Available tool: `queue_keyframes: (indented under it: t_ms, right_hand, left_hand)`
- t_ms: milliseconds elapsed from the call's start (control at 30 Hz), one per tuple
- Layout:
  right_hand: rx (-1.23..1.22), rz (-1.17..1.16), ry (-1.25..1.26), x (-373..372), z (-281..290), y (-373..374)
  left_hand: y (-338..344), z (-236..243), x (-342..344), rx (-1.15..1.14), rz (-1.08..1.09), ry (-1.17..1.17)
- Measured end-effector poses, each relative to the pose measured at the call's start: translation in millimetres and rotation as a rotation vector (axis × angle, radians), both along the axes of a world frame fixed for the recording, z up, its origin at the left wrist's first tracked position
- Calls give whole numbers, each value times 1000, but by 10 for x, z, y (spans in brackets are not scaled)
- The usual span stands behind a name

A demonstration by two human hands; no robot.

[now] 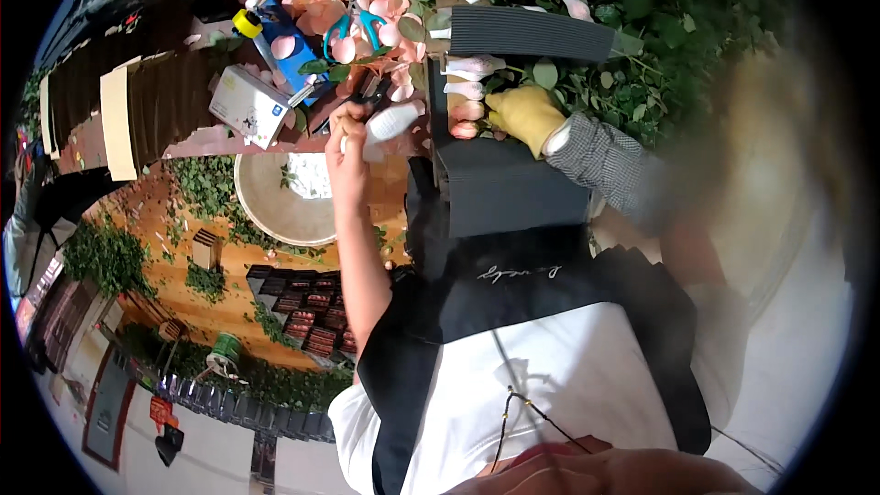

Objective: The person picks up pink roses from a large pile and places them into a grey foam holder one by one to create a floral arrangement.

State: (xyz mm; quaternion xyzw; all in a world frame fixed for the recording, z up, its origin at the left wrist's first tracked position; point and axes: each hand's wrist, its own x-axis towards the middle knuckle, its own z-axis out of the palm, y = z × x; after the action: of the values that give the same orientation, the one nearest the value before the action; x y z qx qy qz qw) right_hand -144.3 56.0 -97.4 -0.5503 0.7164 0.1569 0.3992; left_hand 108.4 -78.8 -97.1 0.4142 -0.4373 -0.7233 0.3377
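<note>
My bare left hand (345,136) is closed, fingers curled at the near edge of the cluttered work table. A white net sleeve (396,119) sticks out beside its fingers and appears held by them. My right hand (528,121), in a yellow glove, curls around the stem end of a pink rose (466,111) just below its head; the stem is hidden under the glove. That rose lies on dark corrugated board (509,188). Above it are several rosebuds in white nets (474,66), partly beneath another dark corrugated sheet (527,34).
Loose pink petals (316,9), teal-handled scissors (353,35), a white box (247,105) and a yellow-capped tool (247,24) cover the table. Leafy rose stems (674,18) pile at the far right. Below the table edge stands a round tub (261,211). Cut leaves litter the floor.
</note>
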Motion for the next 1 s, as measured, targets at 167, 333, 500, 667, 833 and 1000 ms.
queue_keyframes:
  t_ms: [167, 333, 500, 667, 833, 1000]
  right_hand:
    - [-198, -50, 27, -10, 397, -121]
    - [-11, 57, 206, -66, -65, -180]
    - [3, -7, 170, -132, -139, -155]
    - [-368, -5, 22, -123, 26, 43]
    - [-107, 63, 318, -73, 367, -111]
    - [-558, 25, 452, -233, -351, 1]
  left_hand:
    - [31, -405, 43, 83, -383, -181]
    - [242, -254, -847, -753, -528, -731]
    - [180, -370, -681, -601, -304, -536]
    - [-99, 156, -83, -780, -221, -482]
    - [192, -87, -364, -152, -401, -327]
    - [226, -371, -988, -600, -452, -603]
